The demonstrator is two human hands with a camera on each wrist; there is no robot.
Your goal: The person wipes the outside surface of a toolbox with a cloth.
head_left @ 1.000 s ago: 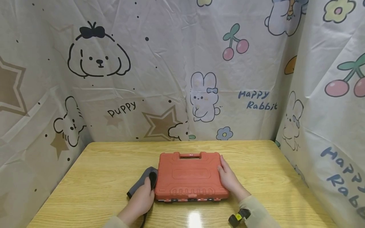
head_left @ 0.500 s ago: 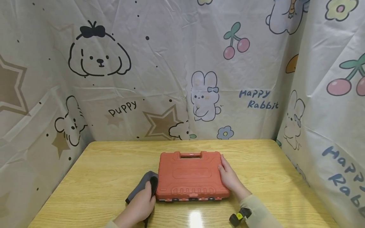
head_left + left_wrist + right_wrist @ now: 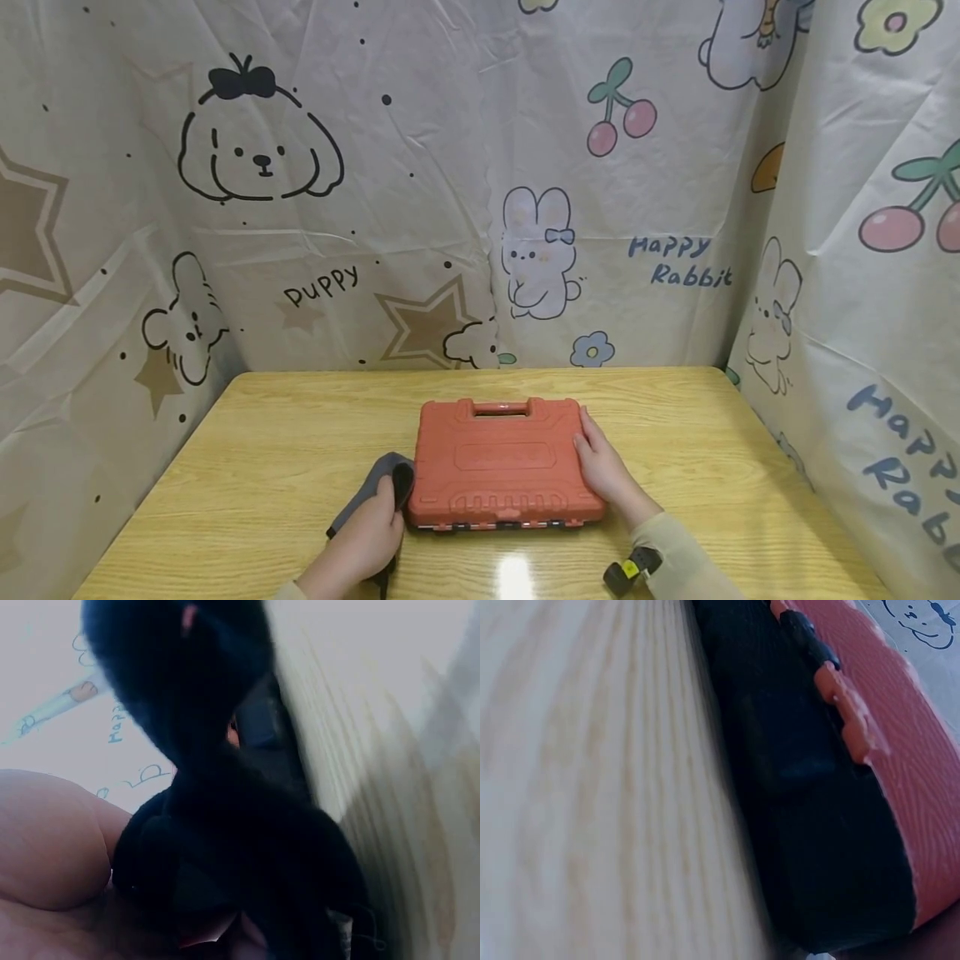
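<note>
Head view, left hand [image 3: 363,537] clasping grey item [image 3: 377,477], apparently fabric, right hand [image 3: 604,468] gripping case [image 3: 505,457]

A closed red case [image 3: 506,456] lies beside a grey object [image 3: 372,483].

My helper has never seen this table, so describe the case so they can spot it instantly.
Find the wooden table before the patterned cloth. Between the left hand and right hand is a flat case with a handle at its far edge. Its red top over a black base distinguishes it from the grey item beside it.
</note>
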